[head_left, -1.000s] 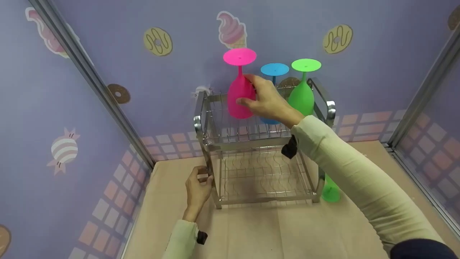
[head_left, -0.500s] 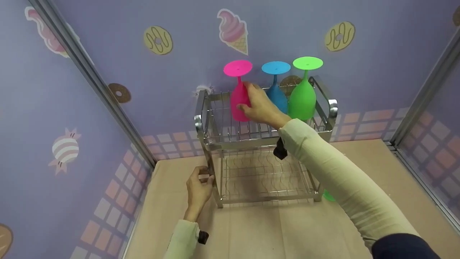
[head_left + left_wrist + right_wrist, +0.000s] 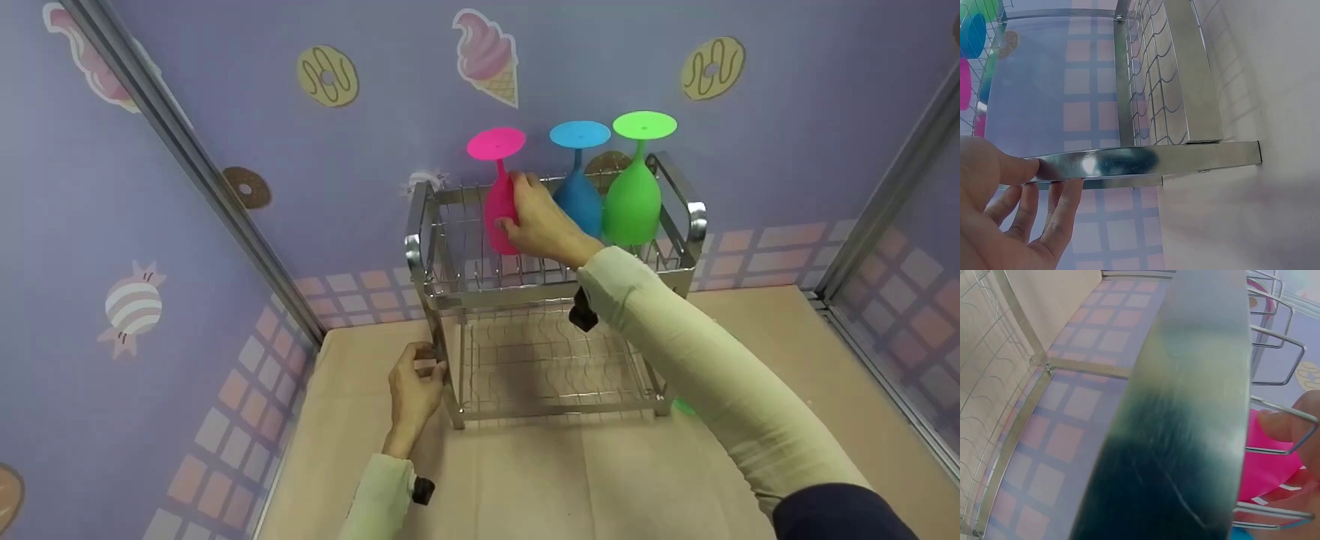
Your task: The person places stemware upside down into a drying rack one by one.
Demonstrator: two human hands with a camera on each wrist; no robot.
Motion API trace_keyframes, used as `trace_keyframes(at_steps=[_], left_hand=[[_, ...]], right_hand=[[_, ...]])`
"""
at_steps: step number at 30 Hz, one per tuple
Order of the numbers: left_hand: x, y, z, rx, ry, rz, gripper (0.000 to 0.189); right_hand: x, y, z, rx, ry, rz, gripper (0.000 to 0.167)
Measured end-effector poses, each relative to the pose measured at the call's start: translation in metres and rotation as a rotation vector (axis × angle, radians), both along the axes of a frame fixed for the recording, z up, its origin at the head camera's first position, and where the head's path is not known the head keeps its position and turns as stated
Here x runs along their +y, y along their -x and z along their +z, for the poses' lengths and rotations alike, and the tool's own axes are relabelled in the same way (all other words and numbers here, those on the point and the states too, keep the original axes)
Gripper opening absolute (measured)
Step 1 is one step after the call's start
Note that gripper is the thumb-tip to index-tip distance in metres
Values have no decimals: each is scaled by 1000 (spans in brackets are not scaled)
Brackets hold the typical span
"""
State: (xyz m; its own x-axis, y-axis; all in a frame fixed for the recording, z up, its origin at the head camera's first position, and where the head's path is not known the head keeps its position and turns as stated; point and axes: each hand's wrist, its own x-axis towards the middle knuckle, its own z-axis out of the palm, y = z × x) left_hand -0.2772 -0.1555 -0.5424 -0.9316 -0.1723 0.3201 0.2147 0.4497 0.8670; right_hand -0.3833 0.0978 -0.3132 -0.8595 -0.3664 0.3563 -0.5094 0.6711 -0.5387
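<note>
A two-tier metal dish rack (image 3: 517,295) stands against the back wall. On its upper tier my right hand (image 3: 541,223) grips the bowl of a pink plastic wine glass (image 3: 496,206), which is upside down with its foot up. To its right, a blue wine glass (image 3: 577,196) and a green wine glass (image 3: 633,206) also stand inverted; my right hand and wrist partly cover the blue one. Lower down, my left hand (image 3: 414,394) holds the rack's left front leg. The left wrist view shows thumb and fingers on opposite sides of that metal leg (image 3: 1123,161).
A green plastic piece (image 3: 684,406) shows on the tabletop by the rack's right front leg, mostly hidden behind my right sleeve. The lower wire shelf (image 3: 555,360) bears nothing visible. Patterned walls (image 3: 360,187) enclose the back and sides.
My right hand has lowered the pink wine glass onto the upper tier and shifted slightly left, uncovering more of the blue glass. My left hand stays on the rack leg.
</note>
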Motion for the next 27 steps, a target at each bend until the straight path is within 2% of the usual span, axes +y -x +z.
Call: trace_keyframes(at_steps=[5, 10, 13, 21, 27], left_hand=[[2, 0, 0, -1, 11, 9, 34], [2, 0, -1, 33, 11, 6, 33], [3, 0, -3, 28, 12, 3, 33], [1, 2, -2, 24, 58, -7, 32], [-1, 3, 1, -8, 76, -12, 30]], right_hand=[[3, -4, 1, 1, -15, -23, 62], [4, -7, 6, -16, -16, -41, 63], [8, -12, 10, -15, -21, -41, 61], [34, -40, 27, -28, -10, -3, 73], [64, -63, 33, 32, 21, 2, 68]])
